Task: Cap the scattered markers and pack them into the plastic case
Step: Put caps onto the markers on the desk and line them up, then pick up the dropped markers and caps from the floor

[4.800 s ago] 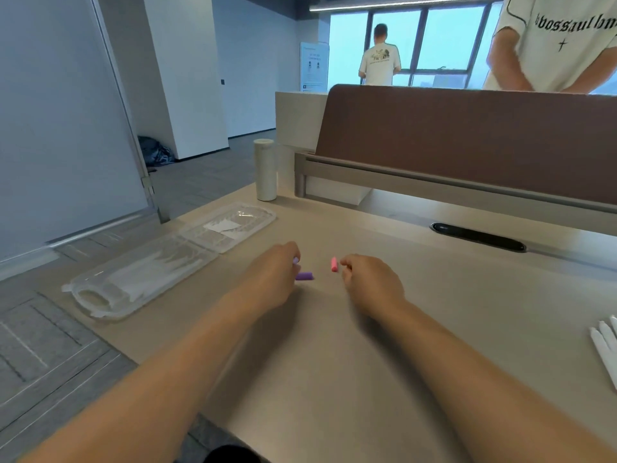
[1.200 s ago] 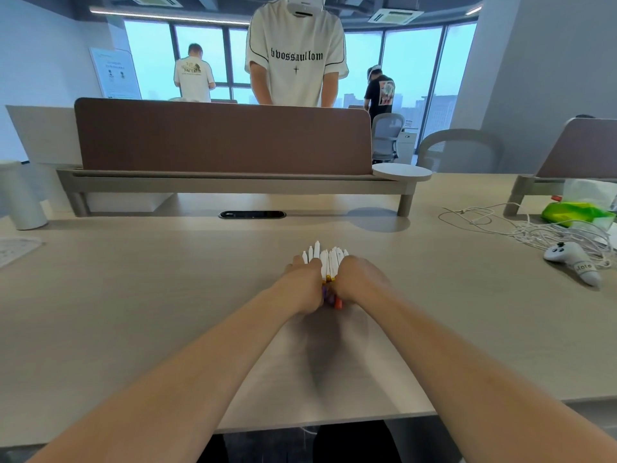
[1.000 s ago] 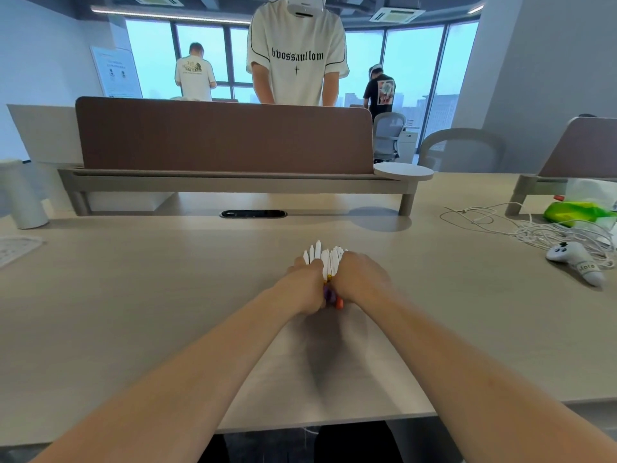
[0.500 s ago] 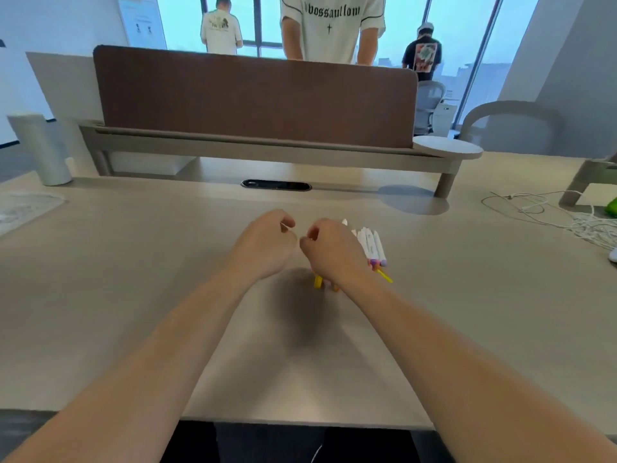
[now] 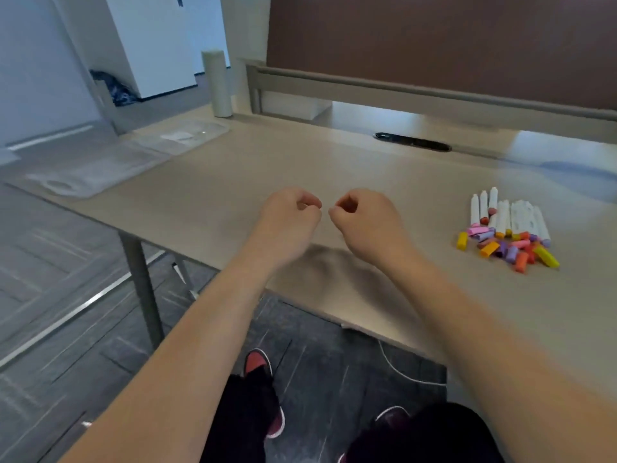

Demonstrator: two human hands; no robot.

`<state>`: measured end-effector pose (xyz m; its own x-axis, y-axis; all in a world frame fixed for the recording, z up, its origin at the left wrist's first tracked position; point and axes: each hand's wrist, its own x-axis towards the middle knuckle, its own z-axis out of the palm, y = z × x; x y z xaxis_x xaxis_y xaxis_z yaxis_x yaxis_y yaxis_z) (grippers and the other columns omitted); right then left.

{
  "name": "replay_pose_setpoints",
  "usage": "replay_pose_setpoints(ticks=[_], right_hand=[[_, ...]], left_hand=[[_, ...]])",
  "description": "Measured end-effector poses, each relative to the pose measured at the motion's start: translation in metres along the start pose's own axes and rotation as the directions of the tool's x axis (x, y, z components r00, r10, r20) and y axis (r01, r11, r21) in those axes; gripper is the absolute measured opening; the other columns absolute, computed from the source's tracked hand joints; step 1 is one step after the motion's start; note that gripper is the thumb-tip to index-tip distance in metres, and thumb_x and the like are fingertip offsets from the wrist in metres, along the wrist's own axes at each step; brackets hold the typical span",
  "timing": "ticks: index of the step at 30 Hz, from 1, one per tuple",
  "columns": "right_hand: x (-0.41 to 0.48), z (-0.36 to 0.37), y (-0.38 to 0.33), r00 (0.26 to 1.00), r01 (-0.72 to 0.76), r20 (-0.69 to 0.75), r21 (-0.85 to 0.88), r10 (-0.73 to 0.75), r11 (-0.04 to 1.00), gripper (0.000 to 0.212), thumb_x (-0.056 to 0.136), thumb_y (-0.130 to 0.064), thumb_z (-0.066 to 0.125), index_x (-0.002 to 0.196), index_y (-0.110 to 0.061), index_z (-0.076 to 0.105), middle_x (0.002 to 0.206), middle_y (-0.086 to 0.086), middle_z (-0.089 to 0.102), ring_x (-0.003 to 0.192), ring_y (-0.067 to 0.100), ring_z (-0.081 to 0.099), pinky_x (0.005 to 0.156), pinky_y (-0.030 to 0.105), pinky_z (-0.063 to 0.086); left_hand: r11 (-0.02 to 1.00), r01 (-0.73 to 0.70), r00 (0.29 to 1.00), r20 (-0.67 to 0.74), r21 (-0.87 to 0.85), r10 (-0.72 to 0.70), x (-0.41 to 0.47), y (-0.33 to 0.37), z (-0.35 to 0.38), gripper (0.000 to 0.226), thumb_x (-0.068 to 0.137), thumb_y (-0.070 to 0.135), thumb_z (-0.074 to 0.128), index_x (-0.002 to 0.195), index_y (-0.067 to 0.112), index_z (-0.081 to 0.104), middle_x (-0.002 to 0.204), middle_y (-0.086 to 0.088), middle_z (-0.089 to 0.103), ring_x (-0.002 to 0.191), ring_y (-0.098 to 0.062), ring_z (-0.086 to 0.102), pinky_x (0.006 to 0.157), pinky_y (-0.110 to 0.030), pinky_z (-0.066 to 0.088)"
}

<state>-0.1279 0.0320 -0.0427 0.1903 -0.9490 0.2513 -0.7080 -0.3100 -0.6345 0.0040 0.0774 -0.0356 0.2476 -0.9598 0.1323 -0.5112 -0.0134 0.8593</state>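
Several white uncapped markers [image 5: 510,215] lie side by side on the table [image 5: 267,162] at the right. A loose heap of coloured caps [image 5: 507,247], yellow, orange, pink and purple, sits at their near ends. The clear plastic case [image 5: 100,165] lies open at the table's far left corner. My left hand [image 5: 290,215] and my right hand [image 5: 364,218] hover close together over the middle of the table. Both have curled fingers with nothing visible in them. They are well left of the markers and right of the case.
A pale cylinder [image 5: 217,83] stands behind the case. A brown divider panel [image 5: 434,38] on a grey rail runs along the back, with a black cable slot [image 5: 412,142] in front of it. The table's near edge crosses under my forearms, with my shoes on the floor below.
My hands have left the markers, which now lie in a pile to my right. The view has swung left and down, bringing the open case back into sight.
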Motion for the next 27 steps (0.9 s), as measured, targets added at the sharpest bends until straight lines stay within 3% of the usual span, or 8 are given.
replay_pose_setpoints(ticks=[6,9,15,21,27], right_hand=[[-0.069,0.031,-0.061,0.989,0.107,0.096,0.050,-0.111,0.993,0.018,0.093,-0.026,0.058,0.086,-0.015,0.070,0.080,0.001,0.069,0.075,0.019,0.062,0.062,0.030,0.046],[-0.104,0.051,-0.086,0.977,0.136,0.155,0.074,-0.146,0.988,0.020,0.094,-0.031,0.057,0.093,-0.016,0.070,0.083,0.001,0.069,0.078,0.020,0.064,0.070,0.036,0.053],[-0.168,0.092,-0.118,0.929,0.225,0.275,0.115,-0.248,0.968,0.022,0.095,-0.033,0.055,0.090,-0.014,0.067,0.082,-0.001,0.067,0.076,0.019,0.062,0.060,0.030,0.044],[-0.194,0.142,-0.129,0.872,0.267,0.361,0.212,-0.329,0.940,0.020,0.095,-0.034,0.056,0.094,-0.017,0.068,0.084,-0.004,0.067,0.077,0.015,0.062,0.065,0.033,0.050],[-0.206,0.192,-0.135,0.824,0.251,0.448,0.260,-0.347,0.932,0.019,0.094,-0.032,0.057,0.087,-0.016,0.065,0.081,-0.001,0.067,0.078,0.022,0.063,0.068,0.036,0.052]], left_hand=[[0.996,0.058,0.993,-0.108,0.066,-0.050,-0.087,-0.025,-0.055,0.021,0.092,0.018,0.050,0.104,0.023,0.066,0.092,0.005,0.067,0.075,-0.012,0.060,0.057,-0.025,0.041],[0.992,0.100,0.984,-0.154,0.074,-0.088,-0.129,-0.040,-0.079,0.019,0.093,0.017,0.050,0.104,0.021,0.066,0.089,0.002,0.067,0.074,-0.013,0.059,0.057,-0.025,0.041],[0.973,0.216,0.952,-0.239,0.085,-0.190,-0.203,-0.074,-0.115,0.017,0.093,0.020,0.050,0.102,0.021,0.065,0.083,0.006,0.063,0.069,-0.011,0.057,0.057,-0.027,0.038],[0.940,0.329,0.899,-0.335,0.087,-0.283,-0.239,-0.111,-0.136,0.016,0.094,0.016,0.051,0.103,0.017,0.065,0.082,0.004,0.063,0.065,-0.009,0.056,0.052,-0.021,0.039],[0.899,0.432,0.844,-0.383,0.070,-0.376,-0.258,-0.152,-0.152,0.015,0.093,0.009,0.049,0.094,0.017,0.062,0.078,0.002,0.061,0.066,-0.013,0.056,0.057,-0.026,0.042]])
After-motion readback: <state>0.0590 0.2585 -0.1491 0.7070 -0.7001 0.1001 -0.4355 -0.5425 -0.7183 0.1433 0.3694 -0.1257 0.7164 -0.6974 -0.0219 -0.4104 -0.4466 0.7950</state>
